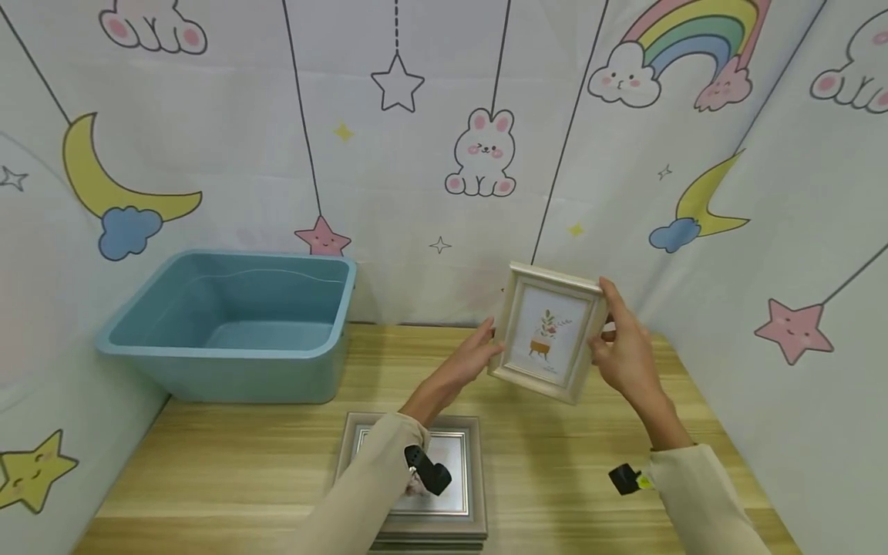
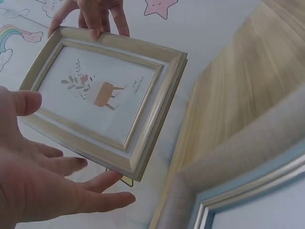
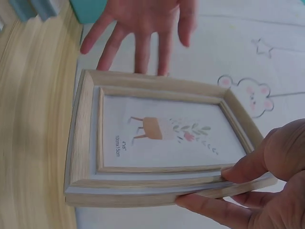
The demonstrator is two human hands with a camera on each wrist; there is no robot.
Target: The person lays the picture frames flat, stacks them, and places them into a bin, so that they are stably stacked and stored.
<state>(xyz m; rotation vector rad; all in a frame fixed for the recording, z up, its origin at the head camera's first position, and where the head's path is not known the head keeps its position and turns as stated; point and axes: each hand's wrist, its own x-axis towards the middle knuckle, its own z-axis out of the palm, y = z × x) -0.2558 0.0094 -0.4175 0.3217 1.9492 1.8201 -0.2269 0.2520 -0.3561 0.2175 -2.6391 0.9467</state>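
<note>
A small cream picture frame (image 1: 515, 324) with a drawing of a potted plant is held up over the table, tilted. My right hand (image 1: 627, 358) grips its right edge, thumb on the front and fingers behind, as the right wrist view shows. My left hand (image 1: 465, 362) is at the opposite edge with its fingers spread and extended; in the left wrist view the fingers (image 2: 102, 202) reach along the edge without curling round it. Below my left forearm lies a stack of larger grey-beige picture frames (image 1: 475, 478), the top one partly hidden by the sleeve.
A blue-green plastic bin (image 1: 243, 378) stands at the back left of the wood-grain table (image 1: 555, 493). Fabric walls (image 1: 388, 169) printed with bunnies, stars and moons rise behind and at both sides. A small black camera (image 1: 624, 479) sits at the right wrist.
</note>
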